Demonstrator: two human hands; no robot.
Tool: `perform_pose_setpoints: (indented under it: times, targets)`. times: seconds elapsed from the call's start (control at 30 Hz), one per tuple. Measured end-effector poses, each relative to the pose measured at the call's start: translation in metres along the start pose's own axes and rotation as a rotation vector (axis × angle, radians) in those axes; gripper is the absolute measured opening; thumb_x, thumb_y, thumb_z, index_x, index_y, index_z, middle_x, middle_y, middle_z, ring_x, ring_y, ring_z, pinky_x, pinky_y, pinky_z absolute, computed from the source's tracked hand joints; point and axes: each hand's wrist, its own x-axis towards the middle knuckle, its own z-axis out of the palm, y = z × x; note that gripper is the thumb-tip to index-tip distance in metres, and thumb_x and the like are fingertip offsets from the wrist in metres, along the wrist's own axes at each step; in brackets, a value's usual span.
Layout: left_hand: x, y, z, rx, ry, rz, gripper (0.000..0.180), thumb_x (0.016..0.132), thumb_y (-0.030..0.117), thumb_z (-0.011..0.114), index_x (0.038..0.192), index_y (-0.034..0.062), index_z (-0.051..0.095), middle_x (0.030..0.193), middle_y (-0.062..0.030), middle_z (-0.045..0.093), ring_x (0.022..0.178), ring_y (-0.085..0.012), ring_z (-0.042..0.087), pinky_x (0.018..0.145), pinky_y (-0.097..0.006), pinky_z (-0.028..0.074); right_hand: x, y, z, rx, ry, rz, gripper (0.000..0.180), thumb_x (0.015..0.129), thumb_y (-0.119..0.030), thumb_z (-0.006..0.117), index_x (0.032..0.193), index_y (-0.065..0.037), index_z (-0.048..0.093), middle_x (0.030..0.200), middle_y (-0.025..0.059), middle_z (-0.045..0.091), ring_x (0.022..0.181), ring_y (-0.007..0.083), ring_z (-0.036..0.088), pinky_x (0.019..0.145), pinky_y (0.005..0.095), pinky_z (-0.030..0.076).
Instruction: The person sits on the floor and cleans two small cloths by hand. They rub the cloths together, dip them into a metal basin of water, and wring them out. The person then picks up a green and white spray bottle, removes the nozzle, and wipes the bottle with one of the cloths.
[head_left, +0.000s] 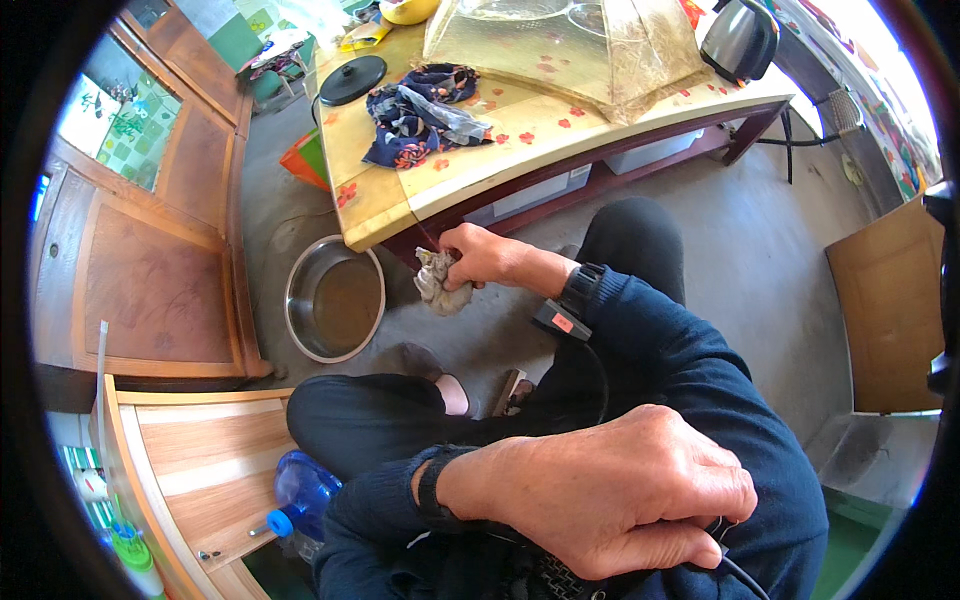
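Note:
My right hand [485, 257] grips a crumpled greyish-white rag [441, 284] beside the near edge of the low table [470, 180]. The rag hangs above the floor, apart from the metal basin [368, 345] to its left. That basin holds murky brownish water [346, 302]. Across my lap my left hand [610, 485] is closed, thumb pressed toward the curled fingers. A thin black cable [742, 571] comes out at its fingertips, and the fingers seem to pinch it. Both wrists wear dark bands, and a small grey box [562, 320] sits at the right one.
On the table lie a dark patterned cloth [425, 115], a black lid [352, 80], a mesh food cover [560, 60] and a kettle [738, 45]. Plastic boxes [540, 193] stand underneath. A wooden cabinet [160, 270] is left; a blue water jug [303, 490] stands by my leg.

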Motion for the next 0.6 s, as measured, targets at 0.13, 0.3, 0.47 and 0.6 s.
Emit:
perform_pose_setpoints:
  times: [0.13, 0.3, 0.47, 0.6]
  targets:
    - [-0.005, 0.001, -0.002, 0.09, 0.021, 0.008, 0.025, 0.091, 0.017, 0.082, 0.094, 0.0016, 0.063, 0.084, -0.0162, 0.06, 0.079, -0.0383, 0.063, 0.069, -0.047, 0.049, 0.0, 0.0, 0.001, -0.001, -0.004, 0.001, 0.034, 0.078, -0.009, 0.088, 0.102, 0.006, 0.07, 0.082, 0.0134, 0.071, 0.065, 0.0207, 0.068, 0.054, 0.0379, 0.055]
    - [-0.006, 0.004, -0.003, 0.16, -0.037, -0.004, 0.026, 0.091, 0.022, 0.084, 0.095, 0.0026, 0.067, 0.085, -0.0143, 0.061, 0.08, -0.0332, 0.064, 0.069, -0.049, 0.048, -0.001, -0.002, 0.001, -0.012, -0.011, 0.013, 0.034, 0.078, -0.009, 0.088, 0.103, 0.006, 0.07, 0.083, 0.0138, 0.07, 0.066, 0.0204, 0.067, 0.054, 0.0378, 0.054]
    - [-0.005, 0.012, -0.004, 0.259, -0.068, 0.071, 0.017, 0.092, 0.016, 0.081, 0.089, 0.0057, 0.068, 0.083, -0.0104, 0.066, 0.078, -0.0292, 0.066, 0.067, -0.04, 0.055, -0.002, -0.001, 0.002, -0.002, -0.011, -0.004, 0.032, 0.079, -0.01, 0.087, 0.102, 0.005, 0.07, 0.082, 0.0128, 0.07, 0.065, 0.0197, 0.066, 0.055, 0.0376, 0.053]
    - [-0.005, 0.017, 0.004, 0.252, -0.035, 0.087, 0.02, 0.087, 0.014, 0.083, 0.084, 0.0072, 0.065, 0.081, -0.0091, 0.064, 0.077, -0.0291, 0.065, 0.067, -0.038, 0.055, -0.002, -0.002, 0.002, 0.001, -0.019, 0.015, 0.032, 0.08, -0.01, 0.086, 0.103, 0.005, 0.07, 0.084, 0.0129, 0.071, 0.067, 0.0198, 0.067, 0.056, 0.0378, 0.054]
